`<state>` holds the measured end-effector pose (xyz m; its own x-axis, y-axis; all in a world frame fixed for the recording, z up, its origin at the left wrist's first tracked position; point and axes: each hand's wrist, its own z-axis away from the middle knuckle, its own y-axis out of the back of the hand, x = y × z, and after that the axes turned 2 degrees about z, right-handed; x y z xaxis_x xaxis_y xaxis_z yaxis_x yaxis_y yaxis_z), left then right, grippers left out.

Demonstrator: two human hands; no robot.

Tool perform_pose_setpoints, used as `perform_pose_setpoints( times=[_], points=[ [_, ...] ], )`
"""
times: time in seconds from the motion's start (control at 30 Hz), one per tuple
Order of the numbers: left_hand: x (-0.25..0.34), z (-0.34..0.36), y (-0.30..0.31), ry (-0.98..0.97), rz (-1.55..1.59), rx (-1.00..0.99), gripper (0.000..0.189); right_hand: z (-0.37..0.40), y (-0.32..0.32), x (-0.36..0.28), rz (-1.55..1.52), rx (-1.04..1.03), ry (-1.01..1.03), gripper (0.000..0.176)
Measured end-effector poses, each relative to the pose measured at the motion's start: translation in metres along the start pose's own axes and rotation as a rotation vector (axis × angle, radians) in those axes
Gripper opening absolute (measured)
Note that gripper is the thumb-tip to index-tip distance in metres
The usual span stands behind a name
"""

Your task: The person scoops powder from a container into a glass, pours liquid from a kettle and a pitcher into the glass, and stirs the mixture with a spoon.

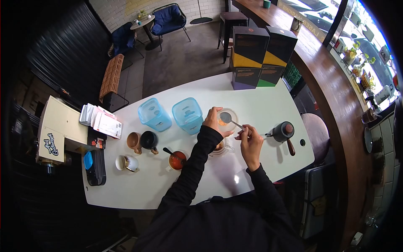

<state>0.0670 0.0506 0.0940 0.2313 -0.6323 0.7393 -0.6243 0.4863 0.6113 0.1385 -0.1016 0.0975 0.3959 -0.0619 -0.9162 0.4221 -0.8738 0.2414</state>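
Observation:
My right hand [251, 145] pinches the handle of a metal spoon [235, 122]. The spoon's bowl is over a round clear container [230, 112] with something orange in it. My left hand [216, 122] is at the container's left side, thumb and fingers bent around its rim. Just below my hands stands a clear glass cup [226, 150] with a handle and brown contents, partly hidden by my left hand. To the left, a cup of red-orange liquid [177, 161] has a dark spoon in it.
Two blue translucent bins [155, 115] [187, 116] stand behind my left arm. Further left are a brown cup [134, 142], a black cup [149, 140] and a white cup [126, 163]. A dark pot [282, 131] stands right; stacked boxes [250, 46] rise at the back.

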Motion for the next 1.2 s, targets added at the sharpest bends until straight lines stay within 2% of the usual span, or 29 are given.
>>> perform_pose_setpoints(
  times=[0.13,0.33,0.4,0.63,0.7,1.03,1.1,1.2],
  points=[
    [-0.003,0.0,-0.003,0.01,0.021,-0.031,0.09,0.003,-0.002,0.004,-0.041,0.03,-0.049,0.02],
    [-0.001,-0.001,0.0,0.034,0.003,-0.017,0.091,0.0,0.0,-0.001,0.04,-0.092,0.058,0.017],
    [-0.004,-0.001,0.0,0.026,0.024,-0.024,0.09,-0.003,0.004,-0.005,0.061,-0.127,0.161,0.015],
    [-0.001,0.0,-0.001,0.025,-0.001,-0.03,0.09,-0.011,0.014,-0.012,0.148,-0.115,0.24,0.014],
    [0.0,0.0,0.001,0.03,-0.001,-0.055,0.09,-0.011,0.015,-0.013,0.228,-0.203,0.299,0.017],
    [0.0,-0.001,-0.001,-0.02,-0.005,-0.039,0.088,-0.016,0.023,-0.028,0.35,-0.339,0.427,0.024],
    [0.004,0.0,0.001,0.03,0.019,-0.072,0.08,-0.014,0.023,-0.03,0.504,-0.413,0.568,0.033],
    [0.005,-0.001,0.004,0.068,0.012,-0.102,0.08,-0.006,0.021,-0.033,0.533,-0.471,0.547,0.035]
  ],
)
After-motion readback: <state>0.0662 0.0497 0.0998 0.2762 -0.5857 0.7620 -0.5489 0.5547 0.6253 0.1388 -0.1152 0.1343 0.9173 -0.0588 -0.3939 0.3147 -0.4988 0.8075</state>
